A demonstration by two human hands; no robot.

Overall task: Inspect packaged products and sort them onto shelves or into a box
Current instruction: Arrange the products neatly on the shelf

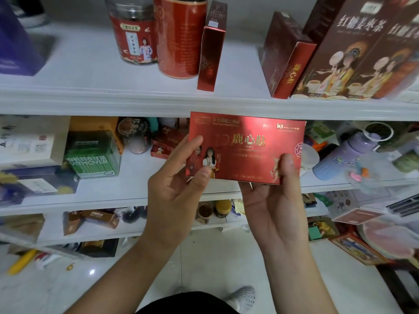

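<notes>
A glossy, metallic red flat rectangular carton [247, 143] was held up in mid-air, near the camera and just in front of the white shelving unit [136, 103], below the lip of the top shelf and covering part of the middle one. Its broad front faced the viewer, and its right end dipped slightly. Large gold Chinese characters ran across the middle of the face. A strip of smaller gold logos lined the top edge, a picture of two figures sat at the lower left, a small gold deer at the lower right, and a round seal mark by the right edge.

The left hand [174, 189] pinched the carton's lower left corner, with the thumb on the front near the bottom edge and a finger curled over the left side. The right hand [276, 200] gripped the lower right corner, thumb pressed on the front and the other fingers hidden behind.

Far back on the top shelf, to the right, a dark red carton [285, 57] bearing similar gold characters leaned against tall maroon boxes [340, 48].
</notes>
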